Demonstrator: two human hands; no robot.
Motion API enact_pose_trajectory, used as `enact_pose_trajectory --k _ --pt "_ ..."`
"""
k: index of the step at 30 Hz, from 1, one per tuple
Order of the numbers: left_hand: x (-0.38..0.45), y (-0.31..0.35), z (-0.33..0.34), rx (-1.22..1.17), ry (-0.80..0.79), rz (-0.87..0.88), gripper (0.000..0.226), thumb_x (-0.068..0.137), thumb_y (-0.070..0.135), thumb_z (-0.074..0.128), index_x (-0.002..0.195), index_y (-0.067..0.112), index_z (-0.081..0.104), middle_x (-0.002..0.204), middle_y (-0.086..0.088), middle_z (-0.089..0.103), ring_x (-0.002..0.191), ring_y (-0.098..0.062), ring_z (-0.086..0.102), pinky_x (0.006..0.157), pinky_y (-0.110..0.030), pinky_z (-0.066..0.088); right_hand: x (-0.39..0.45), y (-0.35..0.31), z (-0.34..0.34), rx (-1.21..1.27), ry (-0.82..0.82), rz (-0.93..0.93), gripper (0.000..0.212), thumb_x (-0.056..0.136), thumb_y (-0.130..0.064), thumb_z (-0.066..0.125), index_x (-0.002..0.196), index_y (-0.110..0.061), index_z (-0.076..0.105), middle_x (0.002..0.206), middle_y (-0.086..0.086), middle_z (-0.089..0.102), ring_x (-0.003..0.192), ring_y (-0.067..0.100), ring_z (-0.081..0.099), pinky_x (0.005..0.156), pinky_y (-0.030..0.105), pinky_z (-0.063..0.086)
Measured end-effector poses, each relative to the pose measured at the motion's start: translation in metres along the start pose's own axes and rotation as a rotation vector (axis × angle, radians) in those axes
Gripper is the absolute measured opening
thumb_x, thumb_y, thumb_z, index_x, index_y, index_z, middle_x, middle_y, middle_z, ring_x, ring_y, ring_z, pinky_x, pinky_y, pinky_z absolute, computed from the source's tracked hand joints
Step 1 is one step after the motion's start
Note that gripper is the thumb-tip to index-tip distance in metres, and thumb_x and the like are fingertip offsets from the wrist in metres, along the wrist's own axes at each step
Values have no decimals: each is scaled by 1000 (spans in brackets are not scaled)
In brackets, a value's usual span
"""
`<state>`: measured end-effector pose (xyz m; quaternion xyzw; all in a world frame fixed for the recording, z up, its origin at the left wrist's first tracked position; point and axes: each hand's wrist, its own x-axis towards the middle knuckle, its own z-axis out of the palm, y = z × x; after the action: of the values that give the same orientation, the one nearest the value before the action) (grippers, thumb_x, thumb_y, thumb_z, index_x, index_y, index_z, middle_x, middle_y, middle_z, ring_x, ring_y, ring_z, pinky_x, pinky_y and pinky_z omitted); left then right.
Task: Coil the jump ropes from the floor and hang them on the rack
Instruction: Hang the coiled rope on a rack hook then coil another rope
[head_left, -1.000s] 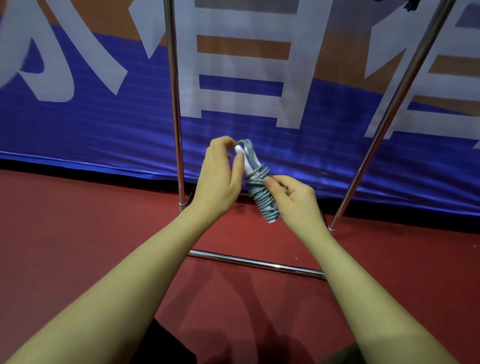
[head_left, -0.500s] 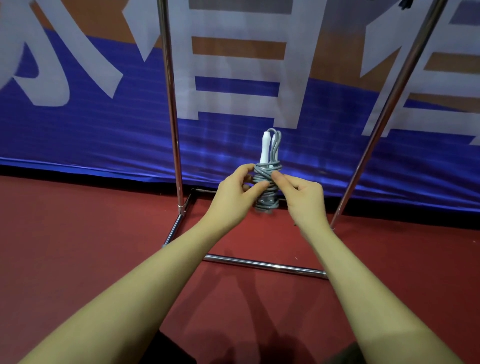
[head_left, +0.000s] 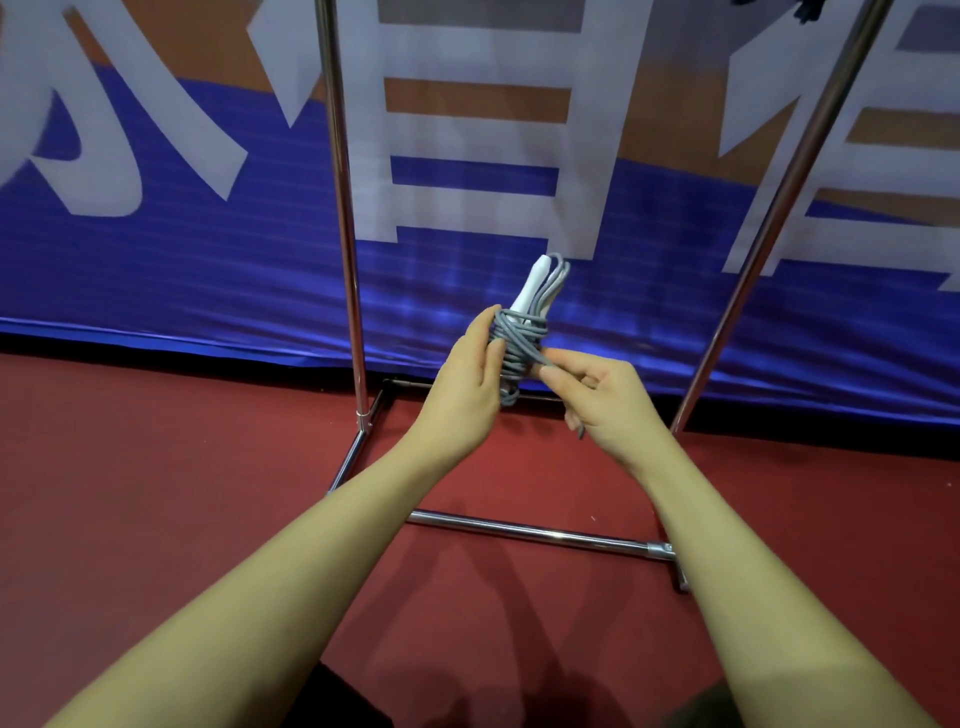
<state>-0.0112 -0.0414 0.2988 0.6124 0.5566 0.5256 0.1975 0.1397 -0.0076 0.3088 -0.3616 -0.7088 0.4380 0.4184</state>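
A grey jump rope (head_left: 519, 343) with a white handle is wound into a tight upright bundle at mid-frame, the handle tip poking up. My left hand (head_left: 467, 384) grips the bundle from the left, fingers wrapped round the coils. My right hand (head_left: 597, 395) pinches the rope's loose strand just right of the bundle, with a short grey end showing under its palm. The chrome rack (head_left: 345, 208) stands right behind both hands, its two uprights either side of them. The rack's top bar is out of frame.
The rack's base bars (head_left: 530, 532) lie on the red floor (head_left: 156, 493) below my forearms. A blue, white and orange banner (head_left: 182, 249) hangs as a wall behind the rack. A dark object (head_left: 808, 8) shows at the top right edge.
The bundle went from tilted to upright. My left hand slid from the handle tip down onto the coils. My right hand has drawn the strand out to the right.
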Motion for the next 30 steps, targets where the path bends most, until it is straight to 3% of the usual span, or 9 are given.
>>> enact_pose_trajectory --k 6,9,12,15,19,23,25,28,30 --pt "-6 3 2 36 53 -90 34 104 25 28 131 16 47 111 3 61 96 -11 56 81 -21 40 5 3 -3 89 167 121 31 92 -12 59 122 -5 59 95 1 70 34 5 36 41 17 36" --pt "-6 7 3 30 79 -119 31 103 29 32 123 18 53 98 6 64 86 -12 59 77 -26 46 7 8 -5 105 166 114 32 94 -13 57 125 -8 58 59 -17 62 35 5 36 47 23 38" --pt "-4 7 4 -28 62 -181 32 91 49 54 111 24 56 82 9 65 70 -10 61 68 -29 51 7 9 -2 216 141 95 26 95 -10 54 120 -9 62 40 -11 44 36 5 33 48 25 35" --pt "-2 9 3 -119 -8 -230 58 66 55 76 109 28 49 77 9 66 58 -7 56 60 -30 50 5 7 -2 356 99 52 22 94 -5 52 110 -12 65 50 7 41 37 5 29 45 21 35" --pt "1 16 -1 -241 -134 -294 53 75 31 79 108 19 40 66 4 60 46 -8 49 44 -24 40 3 4 -8 457 84 24 21 92 -1 52 104 -11 66 76 18 40 37 3 30 48 18 39" --pt "1 18 -3 -454 -201 -325 50 69 33 76 99 20 39 64 1 60 49 -14 52 48 -28 42 4 0 -12 537 104 32 22 91 1 51 109 -4 62 85 24 60 36 2 31 47 18 39" --pt "1 19 -5 -510 -247 -315 44 70 32 72 96 18 39 67 -4 58 51 -18 52 47 -28 42 4 -1 -12 547 83 38 23 92 -1 51 112 -8 61 89 33 57 38 3 31 47 19 39" --pt "0 18 -6 -590 -296 -305 40 75 27 70 98 14 40 73 -8 59 58 -21 56 53 -32 48 3 0 -11 567 -2 12 25 94 -3 49 109 -16 63 79 14 50 40 3 32 48 20 41" --pt "0 17 -8 -519 -284 -290 35 80 27 72 101 13 47 83 -4 60 67 -14 58 64 -33 50 4 0 -10 563 -8 7 24 93 -4 50 107 -15 64 81 16 43 39 3 31 47 19 40"
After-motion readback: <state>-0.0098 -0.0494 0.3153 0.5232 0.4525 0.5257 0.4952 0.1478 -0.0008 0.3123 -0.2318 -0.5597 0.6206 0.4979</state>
